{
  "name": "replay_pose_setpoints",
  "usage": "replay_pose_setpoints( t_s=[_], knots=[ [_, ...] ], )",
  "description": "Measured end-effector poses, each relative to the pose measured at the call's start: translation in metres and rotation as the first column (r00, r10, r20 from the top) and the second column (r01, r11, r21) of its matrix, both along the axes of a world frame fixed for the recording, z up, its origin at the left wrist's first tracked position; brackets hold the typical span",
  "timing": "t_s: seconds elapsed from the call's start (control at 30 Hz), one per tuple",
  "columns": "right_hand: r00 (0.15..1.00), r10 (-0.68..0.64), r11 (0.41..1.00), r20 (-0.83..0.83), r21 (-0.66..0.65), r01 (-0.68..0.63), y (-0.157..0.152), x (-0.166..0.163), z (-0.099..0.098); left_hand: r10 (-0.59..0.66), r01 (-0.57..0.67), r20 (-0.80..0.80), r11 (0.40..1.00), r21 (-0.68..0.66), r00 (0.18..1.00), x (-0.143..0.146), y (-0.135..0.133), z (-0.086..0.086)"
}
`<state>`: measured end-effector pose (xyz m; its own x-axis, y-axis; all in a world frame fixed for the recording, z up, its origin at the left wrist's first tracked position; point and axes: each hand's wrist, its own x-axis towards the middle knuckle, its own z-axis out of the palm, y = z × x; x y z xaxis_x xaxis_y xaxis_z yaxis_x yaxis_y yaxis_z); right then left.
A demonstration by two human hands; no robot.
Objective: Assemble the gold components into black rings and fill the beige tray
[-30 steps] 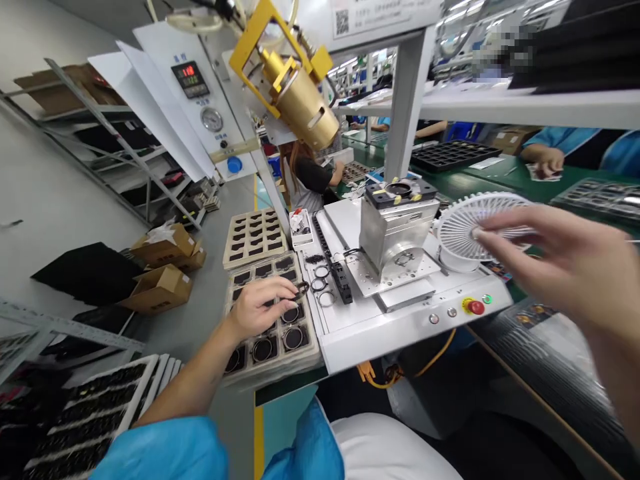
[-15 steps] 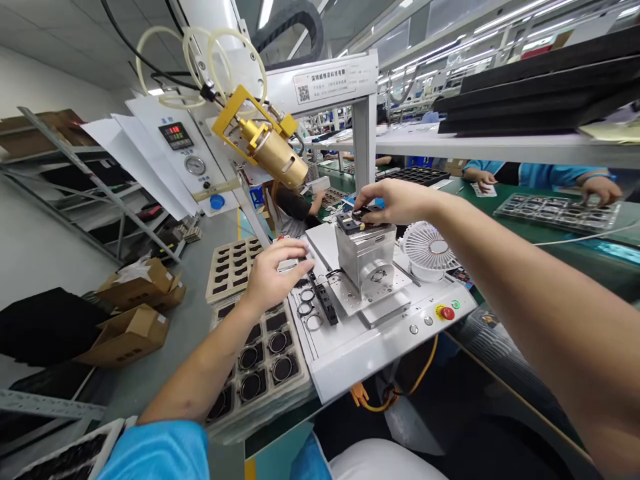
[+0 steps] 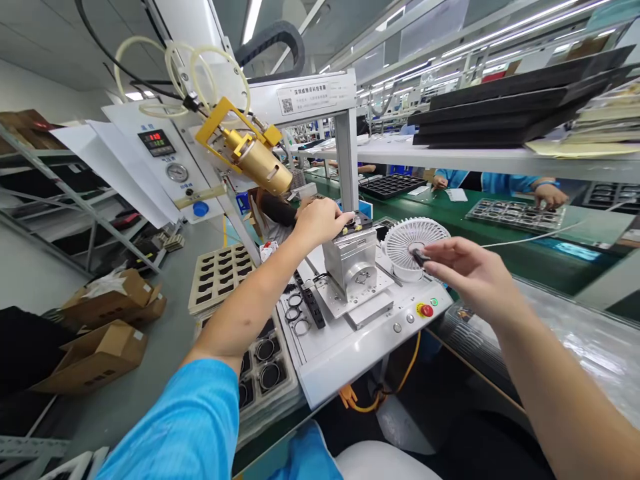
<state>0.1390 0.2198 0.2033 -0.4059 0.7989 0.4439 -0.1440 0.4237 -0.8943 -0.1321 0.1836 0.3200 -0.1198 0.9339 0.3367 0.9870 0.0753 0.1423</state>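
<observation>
My left hand [image 3: 323,220] reaches over the left side of the metal fixture block [image 3: 350,260], its thumb close to the black jig [image 3: 356,225] on top. Its other fingers are hidden behind the hand, so I cannot see what they grip. In front of the white fan [image 3: 411,241], my right hand [image 3: 473,270] pinches a small black part [image 3: 419,257] between thumb and fingertips; its exact kind is too small to tell. Left of the fixture lie a long black strip [image 3: 311,303] and several thin rings [image 3: 294,313] on the white machine bed [image 3: 333,347].
A gold cylinder head [image 3: 265,163] hangs over the machine. Buttons and a red emergency stop [image 3: 426,311] line the front edge. Trays of dark parts [image 3: 220,270] stand at left. Across the green bench, a co-worker's hand [image 3: 550,195] touches a clear tray [image 3: 515,213].
My right hand has left the fixture top and moved right and nearer with the small black part. My left hand has moved from beside the machine up to the fixture. The view has shifted slightly.
</observation>
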Motion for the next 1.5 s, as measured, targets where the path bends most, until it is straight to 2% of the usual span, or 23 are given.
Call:
replay_pose_setpoints(
  t_s=[0.1, 0.2, 0.3, 0.37, 0.43, 0.53, 0.6, 0.67, 0.77, 0.87, 0.93, 1.0, 1.07, 1.13, 1.23, 1.3, 1.43, 1.5],
  knots=[
    [0.999, -0.041, 0.995, 0.020, -0.093, 0.043, -0.016, 0.025, -0.027, 0.015, -0.015, -0.028, 1.000, 0.007, 0.999, 0.004, -0.002, 0.000],
    [0.995, -0.071, 0.973, 0.067, -0.213, 0.084, -0.028, 0.046, -0.060, -0.159, 0.160, 0.043, 0.987, -0.025, 0.986, -0.003, -0.012, -0.003],
    [0.991, -0.047, 0.917, 0.124, -0.388, 0.092, -0.032, 0.062, -0.101, -0.352, 0.356, 0.087, 0.934, -0.037, 0.932, -0.015, -0.024, -0.012],
    [0.986, -0.004, 0.865, 0.168, -0.494, 0.088, -0.031, 0.066, -0.130, -0.384, 0.386, 0.047, 0.922, -0.033, 0.922, -0.021, -0.028, -0.020],
    [0.962, 0.045, 0.841, 0.268, -0.530, 0.108, -0.028, 0.064, -0.156, -0.379, 0.379, 0.004, 0.924, -0.051, 0.925, -0.024, -0.027, -0.027],
    [0.844, 0.082, 0.903, 0.531, -0.399, 0.163, -0.022, 0.053, -0.180, -0.360, 0.359, -0.004, 0.932, -0.041, 0.933, -0.026, -0.024, -0.033],
    [0.736, 0.073, 0.949, 0.673, -0.275, 0.158, -0.019, 0.044, -0.186, -0.363, 0.363, 0.015, 0.931, -0.041, 0.932, -0.026, -0.026, -0.033],
    [0.650, 0.062, 0.969, 0.757, -0.201, 0.141, -0.018, 0.037, -0.187, -0.373, 0.373, 0.018, 0.927, -0.033, 0.928, -0.024, -0.038, -0.030],
    [0.562, 0.041, 0.981, 0.826, -0.141, 0.136, -0.021, 0.030, -0.188, -0.396, 0.396, -0.017, 0.918, 0.005, 0.918, -0.014, -0.078, -0.030],
    [0.501, 0.000, 0.988, 0.865, -0.078, 0.136, -0.024, 0.027, -0.189, -0.471, 0.469, -0.027, 0.881, -0.070, 0.882, 0.002, -0.132, -0.039],
    [0.480, -0.020, 0.989, 0.877, -0.052, 0.137, -0.025, 0.027, -0.190, -0.530, 0.525, 0.012, 0.837, -0.154, 0.848, 0.011, -0.165, -0.054],
    [0.494, -0.044, 0.986, 0.869, -0.043, 0.163, -0.024, 0.027, -0.190, -0.562, 0.574, 0.118, 0.794, -0.201, 0.819, 0.019, -0.189, -0.075],
    [0.527, -0.074, 0.978, 0.846, -0.041, 0.203, -0.022, 0.027, -0.188, -0.530, 0.587, 0.276, 0.786, -0.196, 0.802, 0.026, -0.204, -0.103],
    [0.550, -0.084, 0.974, 0.831, -0.048, 0.220, -0.020, 0.027, -0.186, -0.439, 0.562, 0.444, 0.805, -0.192, 0.781, 0.035, -0.212, -0.134],
    [0.555, -0.068, 0.977, 0.829, -0.057, 0.205, -0.016, 0.025, -0.181, -0.275, 0.526, 0.644, 0.818, -0.234, 0.714, 0.055, -0.214, -0.177],
    [0.549, -0.067, 0.978, 0.833, -0.055, 0.202, -0.013, 0.025, -0.178, -0.195, 0.523, 0.745, 0.820, -0.233, 0.638, 0.071, -0.209, -0.200],
    [0.555, -0.050, 0.975, 0.831, -0.079, 0.207, -0.012, 0.031, -0.170, -0.110, 0.515, 0.888, 0.843, -0.154, 0.447, 0.099, -0.192, -0.237],
    [0.628, -0.040, 0.972, 0.777, -0.116, 0.205, -0.022, 0.038, -0.167, -0.015, 0.451, 0.955, 0.884, -0.127, 0.297, 0.110, -0.184, -0.254]
  ],
)
